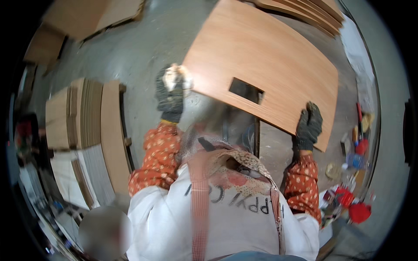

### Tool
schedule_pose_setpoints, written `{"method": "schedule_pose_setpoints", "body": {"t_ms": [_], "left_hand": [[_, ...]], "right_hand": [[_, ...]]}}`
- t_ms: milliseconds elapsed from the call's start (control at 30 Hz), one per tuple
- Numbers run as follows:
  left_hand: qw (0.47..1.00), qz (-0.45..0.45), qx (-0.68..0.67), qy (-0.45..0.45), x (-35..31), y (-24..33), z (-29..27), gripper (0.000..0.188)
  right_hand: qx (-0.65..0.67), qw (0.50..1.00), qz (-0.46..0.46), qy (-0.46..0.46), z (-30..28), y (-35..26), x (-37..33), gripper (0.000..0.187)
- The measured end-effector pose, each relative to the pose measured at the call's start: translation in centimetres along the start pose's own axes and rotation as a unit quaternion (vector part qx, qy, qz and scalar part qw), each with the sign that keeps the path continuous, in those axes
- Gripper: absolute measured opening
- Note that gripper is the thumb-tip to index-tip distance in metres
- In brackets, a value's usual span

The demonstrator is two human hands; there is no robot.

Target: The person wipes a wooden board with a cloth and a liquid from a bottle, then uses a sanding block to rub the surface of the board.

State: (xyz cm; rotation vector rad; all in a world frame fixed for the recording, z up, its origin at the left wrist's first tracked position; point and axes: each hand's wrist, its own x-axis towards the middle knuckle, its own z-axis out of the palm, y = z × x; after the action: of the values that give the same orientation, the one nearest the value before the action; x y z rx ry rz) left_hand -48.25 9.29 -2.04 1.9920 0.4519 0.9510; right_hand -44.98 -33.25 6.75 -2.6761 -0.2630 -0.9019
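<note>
A wood-grain panel (pixel 270 52) with curved edges and a rectangular cut-out lies tilted across the worktable before me. In a dark knitted glove, my left hand (pixel 169 100) is closed around a crumpled whitish cloth (pixel 173 77), at the panel's left corner. Motion smears the cloth a little, and I cannot tell whether it touches the edge. My right hand (pixel 309 125), gloved alike, rests on the panel near its right front edge. Its fingers are stretched out on the surface, with nothing seen in them.
Curved boards (pixel 305 15) are stacked at the table's far end. Tools, a clear plastic bottle (pixel 356 162) and red items (pixel 359 212) clutter the right side. Stacked brown boards (pixel 85 115) stand on the left, with cardboard (pixel 78 19) farther off. Grey floor (pixel 130 56) lies between them.
</note>
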Motion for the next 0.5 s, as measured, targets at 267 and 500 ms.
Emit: {"method": "schedule_pose_setpoints", "body": {"t_ms": [267,500], "left_hand": [[0.699,-0.402,-0.527,-0.269,10.2,-6.7,-8.5,0.059],[0.649,-0.018,-0.503,-0.570,6.5,9.2,-1.5,0.056]], "right_hand": [[0.108,0.968,0.197,0.115,-2.3,2.1,-4.4,0.039],[0.061,0.840,0.366,0.396,-7.9,11.6,-12.2,0.049]]}}
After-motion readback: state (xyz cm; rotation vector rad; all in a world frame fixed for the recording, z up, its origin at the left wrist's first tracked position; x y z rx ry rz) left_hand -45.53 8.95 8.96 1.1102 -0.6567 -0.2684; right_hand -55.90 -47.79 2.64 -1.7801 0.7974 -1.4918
